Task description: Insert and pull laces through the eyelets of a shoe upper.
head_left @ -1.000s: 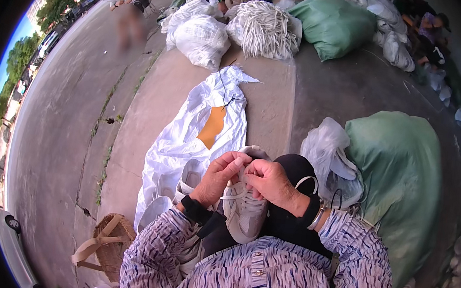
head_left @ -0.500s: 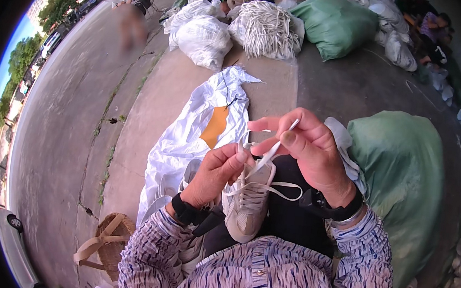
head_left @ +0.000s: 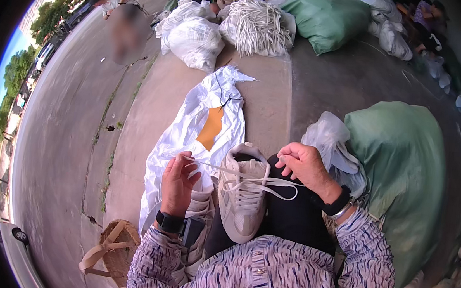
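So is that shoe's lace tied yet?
Not tied: the lace stretches loose from the shoe, ends held apart by the left hand and right hand.

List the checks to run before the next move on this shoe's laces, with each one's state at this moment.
1. Shoe rests steady on the lap, toe toward the body: ok.
2. Left hand pinches one lace end, drawn out sideways: ok.
3. Right hand grips the other lace end: cannot tell, the fingers are curled over it.
4. Lace loop hangs free off the shoe's right side, not snagged: ok.
5. Both ends even in length: cannot tell.
6. Second shoe beside the left knee, apart from the laces: ok.
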`<state>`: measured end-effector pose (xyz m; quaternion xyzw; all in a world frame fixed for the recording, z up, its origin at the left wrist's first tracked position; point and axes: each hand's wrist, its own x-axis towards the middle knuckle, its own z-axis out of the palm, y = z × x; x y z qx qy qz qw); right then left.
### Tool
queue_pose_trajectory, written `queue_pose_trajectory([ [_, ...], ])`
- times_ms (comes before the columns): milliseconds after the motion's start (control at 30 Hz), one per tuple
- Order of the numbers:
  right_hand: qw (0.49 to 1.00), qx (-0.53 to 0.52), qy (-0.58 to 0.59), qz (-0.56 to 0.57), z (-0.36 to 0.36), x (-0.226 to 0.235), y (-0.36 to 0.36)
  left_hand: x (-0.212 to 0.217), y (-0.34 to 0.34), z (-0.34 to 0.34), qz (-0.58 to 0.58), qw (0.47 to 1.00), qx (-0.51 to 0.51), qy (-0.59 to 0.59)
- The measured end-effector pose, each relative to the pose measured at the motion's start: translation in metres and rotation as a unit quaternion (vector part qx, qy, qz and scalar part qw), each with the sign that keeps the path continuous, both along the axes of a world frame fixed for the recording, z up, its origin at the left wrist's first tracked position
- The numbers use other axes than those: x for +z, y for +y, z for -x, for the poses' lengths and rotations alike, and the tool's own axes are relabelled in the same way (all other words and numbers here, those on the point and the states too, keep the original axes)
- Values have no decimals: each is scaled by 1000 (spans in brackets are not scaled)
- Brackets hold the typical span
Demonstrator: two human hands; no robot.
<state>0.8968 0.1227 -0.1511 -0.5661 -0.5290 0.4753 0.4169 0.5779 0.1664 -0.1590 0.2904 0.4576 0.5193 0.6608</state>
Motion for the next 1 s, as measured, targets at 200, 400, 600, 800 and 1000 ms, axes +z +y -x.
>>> queue_pose_trajectory([
  [200,993,35,-71,83,17,-2,-17,7,20,38,-20,979,147,-141],
  [400,961,33,-272,-50,24,-9,-25,19,0,22,-89,995,-25,28],
  [600,956,69,-279,-61,23,-13,-22,-2,-33,-31,-124,952,-166,224],
  [800,945,56,-312,-77,30,-6,-17,-8,-44,-35,-132,946,-222,198],
  [1000,903,158,-351,-191,20,-1,-13,-2,-44,-21,-114,935,-255,218],
])
